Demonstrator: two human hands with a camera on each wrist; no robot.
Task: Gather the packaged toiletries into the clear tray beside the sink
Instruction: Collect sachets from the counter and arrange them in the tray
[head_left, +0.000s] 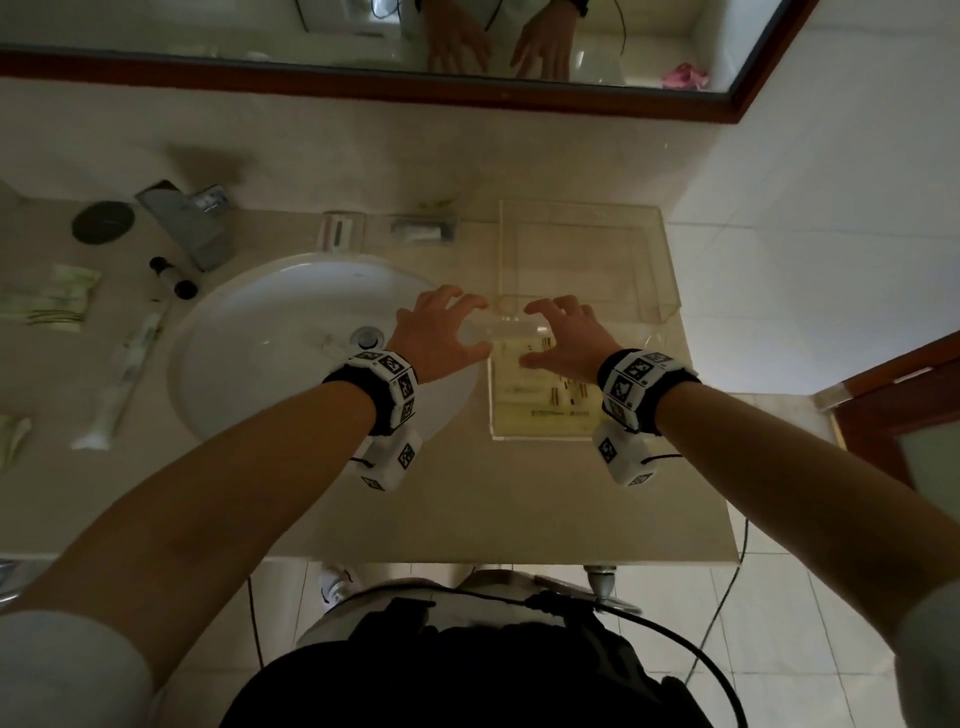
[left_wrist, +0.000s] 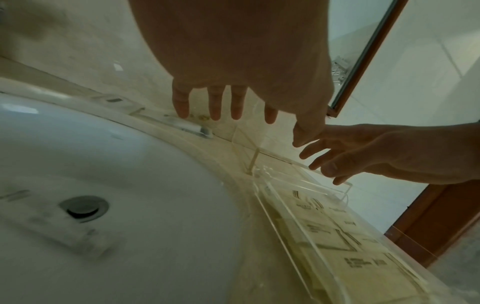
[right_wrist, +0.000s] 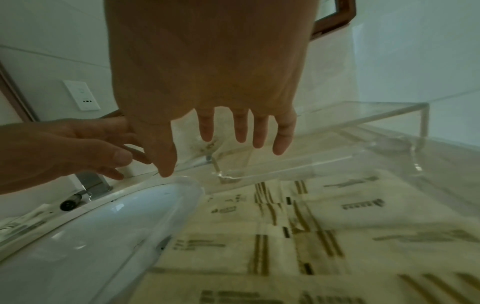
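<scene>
A clear tray (head_left: 540, 439) lies on the counter just right of the sink (head_left: 291, 291), with pale yellow printed packets (head_left: 535, 400) lying flat in it (right_wrist: 285, 226). Both hands hover side by side over its far end with fingers spread and hold nothing. My left hand (head_left: 447, 327) is above the sink's right rim, and its fingers (left_wrist: 215, 107) point toward the wall. My right hand (head_left: 561, 332) is above the tray's far edge (right_wrist: 233, 131). Several packaged toiletries lie left of the sink: green-white packets (head_left: 47, 301), a long wrapped toothbrush (head_left: 130, 364) and small bottles (head_left: 171, 278).
A taller clear acrylic stand (head_left: 582, 260) is behind the tray against the wall. Two small packets (head_left: 340, 231) (head_left: 423, 228) lie behind the sink. The faucet (head_left: 187, 228) and a dark round dish (head_left: 101, 221) are at the back left. A mirror hangs above, and a door frame (head_left: 883, 395) is on the right.
</scene>
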